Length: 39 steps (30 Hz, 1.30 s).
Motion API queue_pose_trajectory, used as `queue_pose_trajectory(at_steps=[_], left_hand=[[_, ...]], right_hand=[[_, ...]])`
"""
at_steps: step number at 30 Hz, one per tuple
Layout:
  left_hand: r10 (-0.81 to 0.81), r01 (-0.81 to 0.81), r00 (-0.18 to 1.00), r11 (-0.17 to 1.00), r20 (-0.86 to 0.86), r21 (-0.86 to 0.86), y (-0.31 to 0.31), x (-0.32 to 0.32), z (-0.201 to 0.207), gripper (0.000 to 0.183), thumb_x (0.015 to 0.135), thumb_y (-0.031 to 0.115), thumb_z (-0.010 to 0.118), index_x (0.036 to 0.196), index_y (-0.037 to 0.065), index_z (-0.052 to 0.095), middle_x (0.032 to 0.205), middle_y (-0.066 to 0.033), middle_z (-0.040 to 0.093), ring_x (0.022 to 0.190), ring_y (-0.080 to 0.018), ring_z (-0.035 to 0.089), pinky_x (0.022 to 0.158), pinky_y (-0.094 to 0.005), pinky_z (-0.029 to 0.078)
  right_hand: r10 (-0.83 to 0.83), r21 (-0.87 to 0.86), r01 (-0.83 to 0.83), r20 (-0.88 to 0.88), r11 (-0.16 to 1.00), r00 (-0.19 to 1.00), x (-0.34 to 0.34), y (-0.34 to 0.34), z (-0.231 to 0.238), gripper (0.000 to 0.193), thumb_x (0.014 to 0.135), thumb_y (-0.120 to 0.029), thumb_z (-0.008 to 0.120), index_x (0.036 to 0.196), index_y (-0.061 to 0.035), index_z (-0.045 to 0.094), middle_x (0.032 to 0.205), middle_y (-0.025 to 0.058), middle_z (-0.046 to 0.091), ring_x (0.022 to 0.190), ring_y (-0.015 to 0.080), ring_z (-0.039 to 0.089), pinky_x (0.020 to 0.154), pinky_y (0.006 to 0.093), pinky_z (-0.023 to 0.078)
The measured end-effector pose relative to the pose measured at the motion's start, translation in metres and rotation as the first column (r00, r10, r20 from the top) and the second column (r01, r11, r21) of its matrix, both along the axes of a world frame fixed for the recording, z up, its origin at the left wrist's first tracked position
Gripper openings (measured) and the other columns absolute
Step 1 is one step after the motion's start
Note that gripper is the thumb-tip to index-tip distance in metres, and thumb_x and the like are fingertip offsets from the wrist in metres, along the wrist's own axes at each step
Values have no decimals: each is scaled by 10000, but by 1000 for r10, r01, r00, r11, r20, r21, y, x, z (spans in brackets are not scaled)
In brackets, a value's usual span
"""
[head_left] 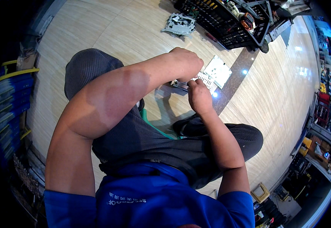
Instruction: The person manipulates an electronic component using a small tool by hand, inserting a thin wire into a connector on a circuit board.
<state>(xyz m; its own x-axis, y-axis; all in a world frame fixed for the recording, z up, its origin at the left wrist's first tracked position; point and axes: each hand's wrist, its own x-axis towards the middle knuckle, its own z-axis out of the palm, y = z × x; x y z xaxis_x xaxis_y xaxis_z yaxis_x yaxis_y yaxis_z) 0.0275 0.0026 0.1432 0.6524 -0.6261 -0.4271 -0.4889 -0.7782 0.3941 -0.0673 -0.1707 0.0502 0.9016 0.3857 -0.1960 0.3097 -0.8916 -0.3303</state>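
A slotted silvery metal part (204, 80) of some device is on the floor in front of me. Against its near edge, my right hand (200, 98) is closed, its fingertips at the metal. My left hand (187, 63) curls over the far left side of the part, knuckles up. Its fingers are mostly hidden, and whatever they hold cannot be made out. Joined to or lying beside the slotted part is a flat pale metal plate (218, 71), angled to the right. A darker edge of the device (179, 84) shows below my left wrist.
Beyond my hands lies another metal chassis (180, 24). A black plastic crate (224, 22) holds tools and cables, including an orange-edged meter (247, 22). Blue bins (13, 102) stand at the left; crowded shelves (327, 102) line the right. My bent knees flank the work.
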Motion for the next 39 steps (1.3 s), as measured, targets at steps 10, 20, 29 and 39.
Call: queue_pose_trajectory(at_steps=[10,20,29,39], left_hand=[[-5,5,1000,1000,3,21,-3,1,3,319,864,208,706,1150,68,702,1141,-141,712,1079,-284,683,876,-416,559],[-19,19,1000,999,4,31,-3,1,1,343,828,171,725,1154,70,698,1150,-135,711,1093,-279,681,880,-411,560],[-5,5,1000,1000,4,7,-3,-1,3,334,870,252,708,1156,78,696,1142,-129,713,1084,-281,680,878,-420,552],[5,-5,1000,1000,-3,10,-5,1,3,337,874,254,713,1159,77,698,1145,-139,710,1087,-287,679,886,-421,551]], right_hand=[[34,-38,-32,36,999,999,-2,3,-1,124,844,-71,545,946,-47,611,929,177,589,899,345,636,762,436,542],[128,-97,-115,136,989,982,-3,5,1,116,829,-105,557,918,-54,613,930,161,577,900,326,618,748,416,540],[-15,-117,2,-105,993,994,-4,4,-3,160,915,-154,557,950,-16,631,922,215,633,776,406,663,712,489,551],[-50,5,50,-60,999,997,1,-1,3,145,888,-118,609,989,-20,646,966,216,636,867,404,657,754,488,541]])
